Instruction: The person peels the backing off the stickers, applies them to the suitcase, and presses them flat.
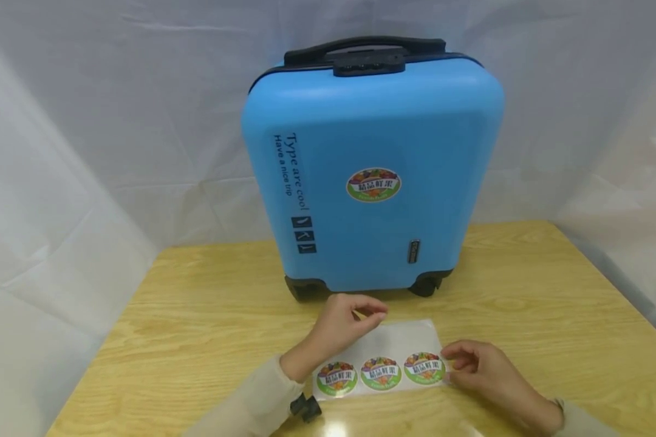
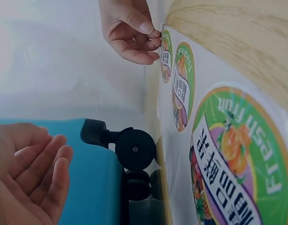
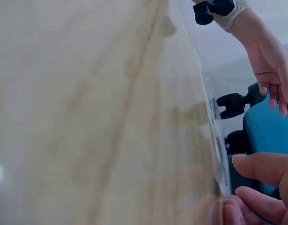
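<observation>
A white sheet of stickers (image 1: pixel 396 335) lies on the table with three round fruit stickers (image 1: pixel 381 373) along its near side. My right hand (image 1: pixel 483 370) is at the sheet's right edge, fingers curled, pinching the edge between thumb and fingertips. Above the far part of the sheet hovers my left hand (image 1: pixel 344 321), its fingers loosely bent and nothing visible between them; the left wrist view shows these fingers (image 2: pixel 45 176) side by side. Behind stands an upright light-blue suitcase (image 1: pixel 333 243), bearing one matching fruit sticker (image 1: pixel 374 184) on its front.
The suitcase has a black top handle (image 1: pixel 366 42), black wheels (image 1: pixel 425 285) and printed lettering at the left. It stands on a wood-grain table (image 1: pixel 208 315), in front of white sheeting (image 1: pixel 115 121). A black wrist device (image 1: pixel 306 408) sits by my left sleeve.
</observation>
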